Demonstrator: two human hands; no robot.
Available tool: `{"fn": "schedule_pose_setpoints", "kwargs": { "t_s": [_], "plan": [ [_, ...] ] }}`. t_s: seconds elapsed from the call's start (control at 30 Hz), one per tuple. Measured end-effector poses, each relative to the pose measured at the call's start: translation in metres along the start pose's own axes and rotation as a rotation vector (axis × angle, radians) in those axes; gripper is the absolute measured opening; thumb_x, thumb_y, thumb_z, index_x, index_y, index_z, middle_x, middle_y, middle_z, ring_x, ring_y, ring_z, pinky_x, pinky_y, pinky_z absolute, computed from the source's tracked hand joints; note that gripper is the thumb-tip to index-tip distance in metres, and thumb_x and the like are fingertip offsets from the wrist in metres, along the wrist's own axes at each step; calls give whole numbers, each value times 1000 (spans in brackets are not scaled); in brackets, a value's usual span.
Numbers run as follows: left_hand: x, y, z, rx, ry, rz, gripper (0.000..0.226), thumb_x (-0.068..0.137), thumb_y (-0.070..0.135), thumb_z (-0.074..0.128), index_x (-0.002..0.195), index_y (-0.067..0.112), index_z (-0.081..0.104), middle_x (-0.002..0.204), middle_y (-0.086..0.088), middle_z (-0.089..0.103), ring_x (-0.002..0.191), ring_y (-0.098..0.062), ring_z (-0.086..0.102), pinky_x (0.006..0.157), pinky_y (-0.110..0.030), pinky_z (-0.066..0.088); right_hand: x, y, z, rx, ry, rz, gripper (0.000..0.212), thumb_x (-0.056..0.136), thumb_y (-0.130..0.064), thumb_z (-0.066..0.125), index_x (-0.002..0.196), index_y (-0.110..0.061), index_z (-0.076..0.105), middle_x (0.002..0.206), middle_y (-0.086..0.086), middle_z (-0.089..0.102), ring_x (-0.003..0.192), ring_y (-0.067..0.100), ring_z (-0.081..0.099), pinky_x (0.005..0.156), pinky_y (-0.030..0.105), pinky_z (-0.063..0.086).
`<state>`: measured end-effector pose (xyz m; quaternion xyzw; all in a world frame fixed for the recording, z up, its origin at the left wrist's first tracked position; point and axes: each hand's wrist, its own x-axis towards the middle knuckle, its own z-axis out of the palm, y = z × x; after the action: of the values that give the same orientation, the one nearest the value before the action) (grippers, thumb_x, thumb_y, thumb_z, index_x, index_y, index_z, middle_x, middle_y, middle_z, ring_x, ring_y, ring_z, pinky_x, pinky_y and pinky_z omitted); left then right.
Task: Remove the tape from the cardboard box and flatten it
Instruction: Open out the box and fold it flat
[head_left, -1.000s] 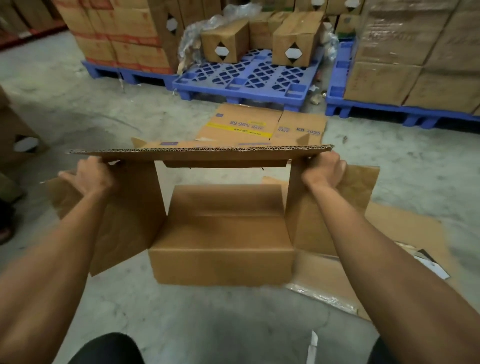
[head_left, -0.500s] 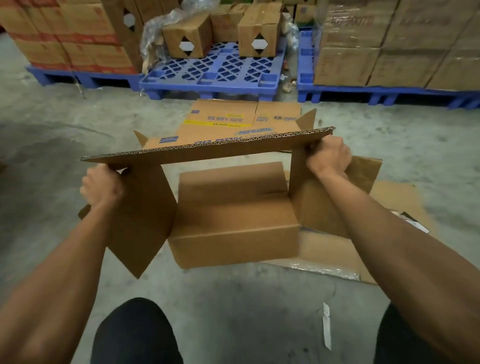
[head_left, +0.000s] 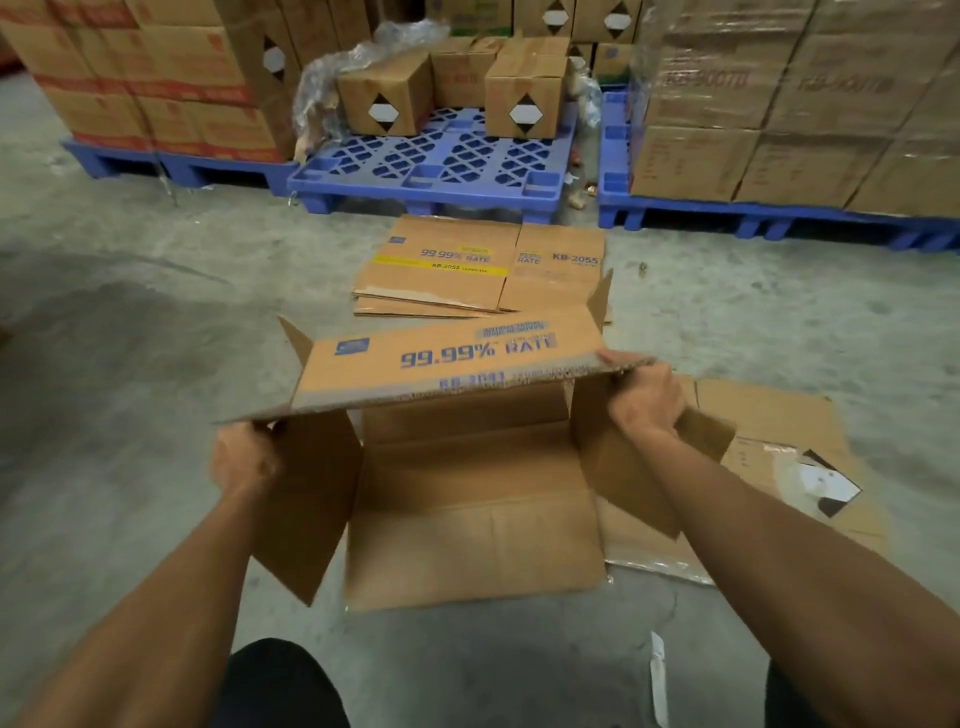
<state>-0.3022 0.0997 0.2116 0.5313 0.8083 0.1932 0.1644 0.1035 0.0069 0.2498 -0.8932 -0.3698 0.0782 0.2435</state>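
I hold an opened brown cardboard box (head_left: 467, 499) in the air in front of me, flaps spread. Its printed side panel, reading "99.99% RATE", faces up and tilts down to the left. My left hand (head_left: 244, 460) grips the box's left corner where a side flap hangs down. My right hand (head_left: 647, 397) grips the right corner, higher up. The plain inner panels hang below the printed panel. No tape is plainly visible on the box.
Flattened printed boxes (head_left: 488, 265) lie on the concrete floor ahead. Another flat cardboard sheet (head_left: 779, 457) lies at the right under my arm. Blue pallets (head_left: 431, 171) loaded with stacked cartons line the back. A tape scrap (head_left: 658, 675) lies on the floor near my feet.
The box has tipped away from me, so its printed outer panel now shows on top. Its left end has dropped with my left hand while my right hand stays high.
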Motion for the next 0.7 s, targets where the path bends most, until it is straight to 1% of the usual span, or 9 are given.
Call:
{"fn": "schedule_pose_setpoints", "kwargs": {
  "t_s": [0.07, 0.17, 0.3, 0.4, 0.47, 0.53, 0.6, 0.67, 0.7],
  "plan": [
    [-9, -14, 14, -53, -109, 48, 21, 97, 14, 57, 106, 3, 72, 99, -19, 70, 90, -38, 64, 77, -43, 54, -7, 25, 17, 10, -75, 42, 35, 91, -10, 58, 123, -20, 68, 116, 15, 64, 107, 35, 60, 91, 42, 50],
    [-17, -18, 11, -368, -254, 12, 25, 97, 17, 59, 120, 21, 68, 111, -4, 68, 95, -20, 61, 75, -24, 47, -15, 54, 34, 99, -180, -52, 67, 82, 2, 67, 134, -40, 56, 128, 1, 63, 110, 28, 59, 86, 32, 49],
    [8, -39, -1, -310, -442, 50, 34, 93, 16, 65, 127, 17, 67, 123, -11, 66, 97, -18, 57, 86, -31, 46, -6, 67, 31, 478, -365, 28, 35, 81, -39, 75, 115, -38, 71, 118, -7, 70, 106, 18, 63, 98, 32, 47],
    [16, -45, -11, -105, -432, 136, 36, 103, 7, 44, 134, 16, 60, 130, -12, 62, 108, -26, 57, 90, -38, 44, 3, 78, 29, 543, -577, -142, 52, 86, -2, 68, 133, -24, 60, 140, -4, 53, 112, 17, 63, 94, 20, 50],
    [19, -41, -13, -117, -468, 116, 36, 105, 11, 39, 136, 14, 58, 133, -14, 58, 117, -32, 54, 89, -37, 42, 7, 78, 27, 511, -652, -141, 63, 83, 8, 64, 128, -37, 61, 145, -5, 49, 110, 16, 64, 90, 27, 53],
    [21, -32, -9, -120, -433, 103, 34, 103, 24, 46, 135, 15, 55, 131, -20, 57, 109, -34, 55, 87, -39, 44, 12, 73, 30, 500, -628, -96, 65, 81, 9, 50, 112, -45, 69, 138, -5, 56, 105, 20, 66, 80, 34, 52],
    [21, -20, 4, -55, -442, 114, 48, 98, 39, 54, 142, 21, 43, 135, -26, 49, 116, -39, 52, 101, -44, 43, 9, 53, 33, 446, -495, -60, 50, 87, -2, 46, 113, -36, 72, 127, -3, 64, 97, 23, 68, 74, 36, 54],
    [14, -7, 20, 31, -414, 115, 67, 94, 48, 57, 151, 26, 29, 145, -28, 33, 132, -44, 38, 113, -45, 30, 3, 28, 40, 258, -337, -151, 37, 95, -27, 46, 129, -30, 61, 137, 2, 58, 114, 27, 60, 91, 38, 50],
    [9, -1, 28, 58, -398, 132, 69, 94, 50, 56, 153, 29, 26, 149, -26, 27, 136, -43, 31, 115, -45, 25, 2, 19, 46, 152, -321, -195, 45, 97, -39, 43, 141, -28, 49, 150, 4, 44, 129, 29, 48, 103, 41, 43]
  ]
}}
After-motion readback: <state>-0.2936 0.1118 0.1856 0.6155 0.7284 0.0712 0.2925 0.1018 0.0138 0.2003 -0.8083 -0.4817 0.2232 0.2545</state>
